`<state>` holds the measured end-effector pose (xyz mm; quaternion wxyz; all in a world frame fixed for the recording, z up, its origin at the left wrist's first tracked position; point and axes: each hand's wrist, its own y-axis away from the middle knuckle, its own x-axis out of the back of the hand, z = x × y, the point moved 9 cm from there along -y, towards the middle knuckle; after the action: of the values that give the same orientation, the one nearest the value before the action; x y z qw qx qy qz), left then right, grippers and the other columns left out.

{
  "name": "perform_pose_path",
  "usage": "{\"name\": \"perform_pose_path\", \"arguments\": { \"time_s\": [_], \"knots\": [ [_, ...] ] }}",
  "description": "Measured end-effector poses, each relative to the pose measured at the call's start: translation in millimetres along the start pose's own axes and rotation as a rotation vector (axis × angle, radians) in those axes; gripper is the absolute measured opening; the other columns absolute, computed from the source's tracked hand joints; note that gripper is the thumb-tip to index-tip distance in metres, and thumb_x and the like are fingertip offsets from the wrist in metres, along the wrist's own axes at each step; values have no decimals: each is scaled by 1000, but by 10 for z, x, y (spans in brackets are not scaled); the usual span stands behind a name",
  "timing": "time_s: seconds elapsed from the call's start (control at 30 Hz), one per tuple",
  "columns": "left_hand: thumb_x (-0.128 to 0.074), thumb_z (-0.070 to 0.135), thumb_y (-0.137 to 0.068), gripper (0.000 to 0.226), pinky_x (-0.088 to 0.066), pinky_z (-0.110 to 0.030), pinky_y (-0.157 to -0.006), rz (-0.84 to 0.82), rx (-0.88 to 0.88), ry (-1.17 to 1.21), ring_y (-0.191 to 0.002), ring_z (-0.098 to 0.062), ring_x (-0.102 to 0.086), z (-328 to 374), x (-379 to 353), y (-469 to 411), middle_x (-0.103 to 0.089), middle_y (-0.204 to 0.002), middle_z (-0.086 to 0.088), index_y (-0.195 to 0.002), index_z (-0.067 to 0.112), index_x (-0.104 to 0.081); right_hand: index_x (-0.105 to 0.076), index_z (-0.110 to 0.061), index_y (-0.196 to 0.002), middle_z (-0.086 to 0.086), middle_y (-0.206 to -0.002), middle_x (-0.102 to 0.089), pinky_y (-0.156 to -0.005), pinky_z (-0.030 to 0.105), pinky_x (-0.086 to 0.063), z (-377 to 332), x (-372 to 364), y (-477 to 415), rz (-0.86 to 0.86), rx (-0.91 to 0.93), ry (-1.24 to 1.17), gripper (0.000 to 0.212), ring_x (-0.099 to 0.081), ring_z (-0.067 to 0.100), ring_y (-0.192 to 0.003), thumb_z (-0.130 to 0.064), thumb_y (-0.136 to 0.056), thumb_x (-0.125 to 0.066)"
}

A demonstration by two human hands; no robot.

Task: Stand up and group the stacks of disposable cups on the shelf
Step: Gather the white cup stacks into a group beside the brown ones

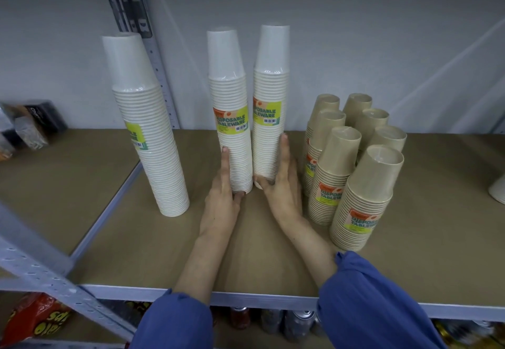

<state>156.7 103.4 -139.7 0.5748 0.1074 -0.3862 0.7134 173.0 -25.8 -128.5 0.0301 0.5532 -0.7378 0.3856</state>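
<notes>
— Cup stacks: two tall white stacks (247, 119) upright at shelf (273, 253) centre, third white stack (147, 130) at 9 o'clock, brown stacks (352, 174) at 3 o'clock.

— We judge grouping underway. Left hand (222, 201), right hand (284, 187) flat, fingers extended, bracketing the pair, not gripping. Next: slide pair w/o toppling.

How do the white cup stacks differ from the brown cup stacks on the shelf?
The white cup stacks are taller and number three; the brown cup stacks are shorter and more numerous. The brown ones stand clustered, the white ones spread out. The left hand and right hand touch two white stacks, no brown ones. All stand upright with similar labels.
</notes>
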Motion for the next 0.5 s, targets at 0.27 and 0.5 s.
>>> {"name": "perform_pose_path", "arguments": {
  "time_s": [0.27, 0.5],
  "knots": [
    [-58, -1, -82, 101, -46, -44, -88, -26, -14, -12, -106, -37, -58, -85, -53, -164, -38, -143, -16, -121, 46, 22, 13, -51, -125, 14, -144, -31, -91, 31, -35, 29, -95, -50, -30, -1, -58, 95, -42, 28, -124, 2, -84, -54],
    [-56, 0, -83, 99, -46, -43, -86, -34, -15, -8, -103, -38, -59, -138, -135, -331, -42, -137, -22, -120, 47, 23, 13, -44, -129, 10, -149, -21, -97, 24, -28, 120, -190, -169, -68, -32, -90, 93, -33, 20, -131, 4, -83, -52]
  ]
}}
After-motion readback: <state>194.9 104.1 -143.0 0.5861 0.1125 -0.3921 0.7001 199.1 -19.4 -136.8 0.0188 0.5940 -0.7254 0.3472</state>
